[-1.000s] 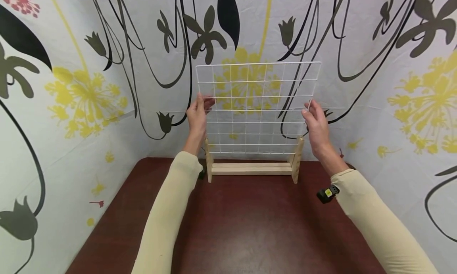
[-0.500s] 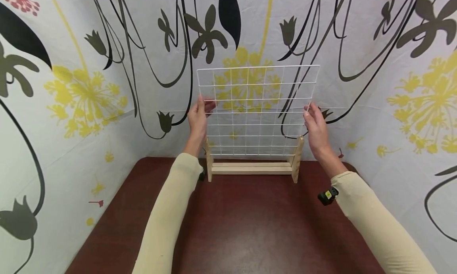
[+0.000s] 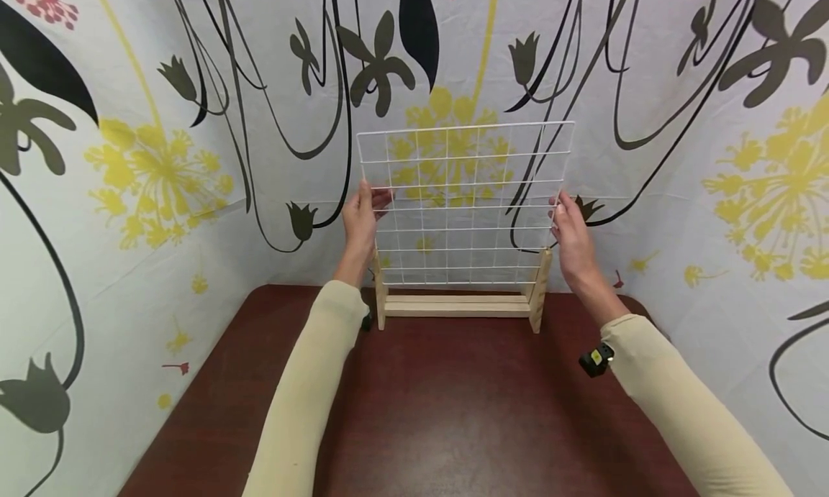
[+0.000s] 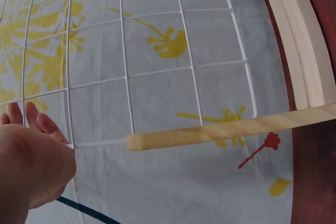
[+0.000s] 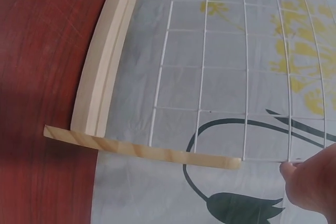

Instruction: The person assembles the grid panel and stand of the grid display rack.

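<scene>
A white wire grid panel (image 3: pixel 466 127) stands nearly upright, its lower part between the two side posts of a pale wooden stand (image 3: pixel 456 310). Its bottom wire sits a little above the stand's crossbar. My left hand (image 3: pixel 360 220) holds the grid's left edge, thumb in front and fingers behind. On the right edge, my right hand (image 3: pixel 573 239) pinches the wire between thumb and fingers. Both hands are above the post tops. In the left wrist view, the grid's side wire runs along the left post (image 4: pixel 210 131); the right wrist view has the right post (image 5: pixel 147 149).
The stand rests near the back of a dark red-brown table (image 3: pixel 447 411). A white cloth (image 3: pixel 259 144) with yellow, grey and black plant prints hangs behind and on both sides. A small black device (image 3: pixel 596 359) is at the right wrist.
The grid has moved down slightly between the posts, its bottom wire now closer to the crossbar. Both hands have lowered with it, and the stand has stayed in place.
</scene>
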A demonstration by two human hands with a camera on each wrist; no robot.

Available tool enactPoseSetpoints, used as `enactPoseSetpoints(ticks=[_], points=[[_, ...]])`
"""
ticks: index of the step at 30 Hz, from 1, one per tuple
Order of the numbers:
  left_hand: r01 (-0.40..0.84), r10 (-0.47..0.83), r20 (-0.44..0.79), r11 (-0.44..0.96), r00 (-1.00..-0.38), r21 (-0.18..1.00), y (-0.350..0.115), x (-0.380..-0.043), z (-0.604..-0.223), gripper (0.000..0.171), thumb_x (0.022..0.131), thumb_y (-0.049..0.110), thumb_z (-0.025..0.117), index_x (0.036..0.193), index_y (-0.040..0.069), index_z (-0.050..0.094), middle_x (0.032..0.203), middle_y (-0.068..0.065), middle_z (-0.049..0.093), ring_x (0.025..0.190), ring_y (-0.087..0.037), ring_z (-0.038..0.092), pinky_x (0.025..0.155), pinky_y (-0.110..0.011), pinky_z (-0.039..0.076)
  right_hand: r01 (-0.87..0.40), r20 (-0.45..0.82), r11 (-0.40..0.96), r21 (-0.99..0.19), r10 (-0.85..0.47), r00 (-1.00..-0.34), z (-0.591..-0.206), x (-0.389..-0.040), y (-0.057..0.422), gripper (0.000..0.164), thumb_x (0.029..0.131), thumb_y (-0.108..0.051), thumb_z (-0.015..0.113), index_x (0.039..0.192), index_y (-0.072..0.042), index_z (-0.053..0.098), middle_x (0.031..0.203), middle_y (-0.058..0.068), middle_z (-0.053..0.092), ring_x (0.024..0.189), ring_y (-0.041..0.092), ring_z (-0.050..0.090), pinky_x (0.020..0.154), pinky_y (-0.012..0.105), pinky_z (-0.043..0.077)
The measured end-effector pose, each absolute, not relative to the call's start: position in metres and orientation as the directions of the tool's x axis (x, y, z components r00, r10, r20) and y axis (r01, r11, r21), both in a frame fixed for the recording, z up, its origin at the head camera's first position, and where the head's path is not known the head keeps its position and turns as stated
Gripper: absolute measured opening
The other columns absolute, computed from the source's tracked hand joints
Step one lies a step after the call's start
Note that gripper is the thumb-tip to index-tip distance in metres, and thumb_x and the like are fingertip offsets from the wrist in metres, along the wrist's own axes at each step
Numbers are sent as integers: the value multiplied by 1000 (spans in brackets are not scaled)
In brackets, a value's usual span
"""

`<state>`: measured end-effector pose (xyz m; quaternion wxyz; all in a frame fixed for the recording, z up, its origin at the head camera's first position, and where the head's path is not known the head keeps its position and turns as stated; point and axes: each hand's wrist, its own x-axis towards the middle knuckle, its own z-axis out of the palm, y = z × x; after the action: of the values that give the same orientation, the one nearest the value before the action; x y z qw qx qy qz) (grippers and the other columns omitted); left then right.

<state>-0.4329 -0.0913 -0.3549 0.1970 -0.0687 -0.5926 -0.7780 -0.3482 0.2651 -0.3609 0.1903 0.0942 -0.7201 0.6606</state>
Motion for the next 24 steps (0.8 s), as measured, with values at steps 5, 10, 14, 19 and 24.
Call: enactPoseSetpoints(ticks=[5, 10, 14, 19, 24], points=[[362, -211, 317, -228, -925, 904, -92, -432, -356, 55, 108, 56, 43, 108, 11, 75, 112, -8, 81, 104, -15, 77, 101, -41, 58, -391, 407, 146, -909, 99, -908, -366, -348, 267, 64, 115, -32, 29, 169, -4, 10, 173, 24, 22, 162, 40, 20, 134, 56, 15], [359, -203, 317, -225, -926, 906, -92, -431, -357, 56, 108, 57, 43, 107, 10, 74, 109, -7, 80, 103, -15, 77, 108, -52, 54, -387, 405, 199, -901, 61, -912, -370, -348, 271, 66, 115, -34, 30, 170, -5, 8, 172, 26, 23, 162, 40, 20, 133, 57, 17], [360, -197, 322, -206, -926, 910, -93, -429, -357, 58, 108, 58, 43, 109, 8, 73, 112, -10, 79, 104, -16, 76, 108, -52, 55, -388, 403, 199, -900, 44, -914, -372, -350, 273, 65, 115, -32, 30, 170, -5, 7, 168, 30, 27, 162, 41, 20, 133, 58, 17], [341, -194, 304, -194, -933, 920, -94, -427, -357, 58, 107, 59, 43, 108, 10, 74, 114, -12, 79, 104, -16, 76, 105, -45, 57, -380, 392, 187, -906, 35, -919, -374, -349, 273, 66, 115, -32, 31, 170, -7, 5, 168, 31, 25, 163, 40, 18, 132, 62, 16], [338, -199, 306, -156, -931, 928, -93, -426, -355, 59, 110, 58, 40, 104, 10, 74, 111, -12, 79, 100, -14, 76, 101, -43, 59, -356, 366, 172, -918, 29, -930, -373, -349, 273, 66, 115, -31, 32, 171, -11, 4, 170, 30, 23, 164, 39, 15, 132, 62, 13]])
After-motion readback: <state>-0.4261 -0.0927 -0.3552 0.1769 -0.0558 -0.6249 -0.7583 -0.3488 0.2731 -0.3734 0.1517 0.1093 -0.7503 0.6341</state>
